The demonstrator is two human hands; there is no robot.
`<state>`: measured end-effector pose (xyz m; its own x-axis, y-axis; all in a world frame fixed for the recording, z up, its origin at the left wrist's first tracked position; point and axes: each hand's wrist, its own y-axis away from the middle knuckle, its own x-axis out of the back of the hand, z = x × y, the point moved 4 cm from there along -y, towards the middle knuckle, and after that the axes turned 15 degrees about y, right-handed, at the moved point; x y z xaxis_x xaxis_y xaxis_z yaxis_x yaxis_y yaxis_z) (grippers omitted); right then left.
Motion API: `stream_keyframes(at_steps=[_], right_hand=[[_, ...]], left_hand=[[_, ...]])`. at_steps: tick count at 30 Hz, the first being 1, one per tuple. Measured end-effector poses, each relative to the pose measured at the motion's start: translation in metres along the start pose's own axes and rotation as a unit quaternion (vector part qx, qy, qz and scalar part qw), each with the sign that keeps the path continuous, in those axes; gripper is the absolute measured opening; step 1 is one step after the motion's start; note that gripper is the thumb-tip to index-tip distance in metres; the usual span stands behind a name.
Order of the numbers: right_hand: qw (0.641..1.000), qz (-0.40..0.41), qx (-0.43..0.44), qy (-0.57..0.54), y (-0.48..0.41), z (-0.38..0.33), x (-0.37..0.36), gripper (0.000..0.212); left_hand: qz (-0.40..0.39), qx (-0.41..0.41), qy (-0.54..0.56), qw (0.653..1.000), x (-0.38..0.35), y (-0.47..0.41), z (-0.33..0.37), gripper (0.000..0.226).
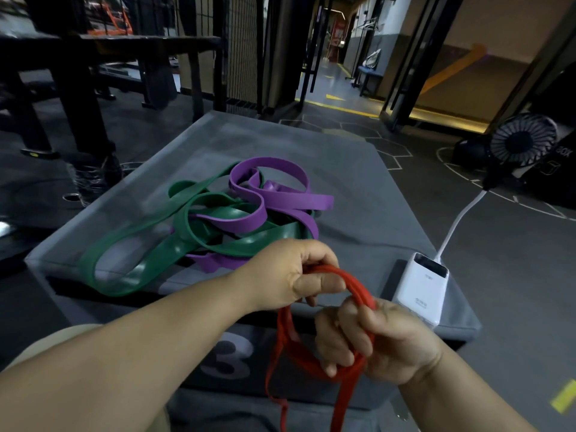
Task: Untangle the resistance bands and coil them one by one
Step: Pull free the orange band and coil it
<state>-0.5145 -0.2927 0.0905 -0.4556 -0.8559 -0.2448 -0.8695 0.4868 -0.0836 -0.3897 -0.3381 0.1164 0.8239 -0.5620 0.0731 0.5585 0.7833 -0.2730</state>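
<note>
A thin red resistance band (288,344) hangs in loops in front of the grey padded box (358,194). My left hand (290,272) pinches its upper loop between thumb and fingers. My right hand (374,341) has its fingers curled round the gathered red strands lower right. On the box top lie a wide green band (149,232) and a purple band (280,198), twisted through each other in one heap behind my hands.
A white power bank (420,288) sits on the box's right front corner, its white cable running to a small black fan (523,141) on the floor at right. Dark gym frames and a wire cage stand at the back left. A doorway opens behind.
</note>
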Motion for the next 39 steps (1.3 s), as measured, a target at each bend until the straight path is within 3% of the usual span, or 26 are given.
stream_keyframes(at_steps=[3,7,11,16,20,23,27,29,32,35,39], right_hand=[[0.997,0.008,0.068,0.029,0.001,-0.012,-0.003,0.040],[0.991,-0.016,0.129,-0.030,0.002,-0.027,-0.006,0.020],[0.983,0.016,0.163,-0.083,0.010,-0.050,0.003,0.024],[0.964,0.124,0.196,-0.133,0.026,-0.071,0.033,0.020],[0.946,0.157,0.225,-0.171,0.039,-0.078,0.053,0.027],[0.938,0.161,0.243,-0.189,0.043,-0.078,0.062,0.039],[0.925,0.197,0.275,-0.171,0.051,-0.084,0.067,0.039],[0.912,0.250,0.294,-0.142,0.055,-0.089,0.068,0.040],[0.886,0.358,0.288,-0.065,0.060,-0.092,0.069,0.045],[0.869,0.428,0.250,-0.014,0.055,-0.088,0.066,0.048],[0.852,0.490,0.171,0.072,0.040,-0.071,0.058,0.053]], left_hand=[[-0.016,0.020,-0.072,0.997,0.002,-0.001,-0.007,0.037],[-0.042,0.078,-0.013,0.996,-0.005,-0.001,-0.014,0.070],[-0.038,0.131,0.028,0.990,-0.015,0.004,-0.029,0.047],[-0.063,0.220,-0.029,0.973,-0.025,0.010,-0.046,0.027],[-0.023,0.285,-0.104,0.953,-0.028,0.016,-0.067,0.017],[0.029,0.294,-0.171,0.940,-0.027,0.015,-0.069,0.011],[0.055,0.262,-0.218,0.939,-0.022,0.009,-0.063,0.007],[0.072,0.253,-0.172,0.949,-0.020,0.008,-0.061,0.005],[0.097,0.248,-0.011,0.964,-0.023,0.009,-0.056,0.006],[0.102,0.235,0.134,0.957,-0.028,0.010,-0.048,0.009],[0.090,0.206,0.194,0.955,-0.035,0.009,-0.036,0.008]])
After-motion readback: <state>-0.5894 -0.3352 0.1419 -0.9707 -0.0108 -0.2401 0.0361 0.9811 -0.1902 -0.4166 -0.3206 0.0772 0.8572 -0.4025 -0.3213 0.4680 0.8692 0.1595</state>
